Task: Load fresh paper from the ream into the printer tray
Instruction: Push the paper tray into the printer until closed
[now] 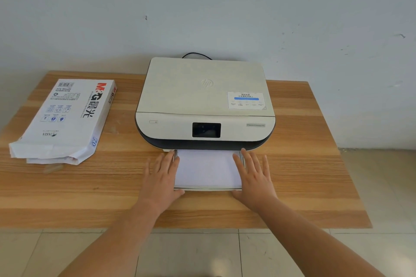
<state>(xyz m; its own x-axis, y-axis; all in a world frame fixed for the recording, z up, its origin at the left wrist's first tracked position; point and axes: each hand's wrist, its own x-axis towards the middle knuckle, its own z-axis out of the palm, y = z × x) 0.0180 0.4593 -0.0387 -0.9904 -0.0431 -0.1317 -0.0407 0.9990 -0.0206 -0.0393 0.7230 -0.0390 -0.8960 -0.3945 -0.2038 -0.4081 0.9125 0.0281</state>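
Flanking tray: left hand [162,177] and right hand [254,175], fingers straight, laid flat at tray [208,188] sides.
Paper [207,167]: seated in tray.
Ream [65,117]: opened, on tabletop [304,164].

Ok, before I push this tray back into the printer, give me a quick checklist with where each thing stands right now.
1. Paper in the tray: ok, a white stack lies flat in it.
2. Stack square with the tray sides: ok, its edges run parallel to both rails.
3. Left hand and right hand placed evenly: ok, flat with straight fingers, one on each side of the tray.
4. Fingertips out of the printer slot: cannot tell, they reach close to its front edge.
5. Stack below the fill limit: cannot tell, no mark is visible.
6. Ream out of the way: ok, it lies open at the table's left.
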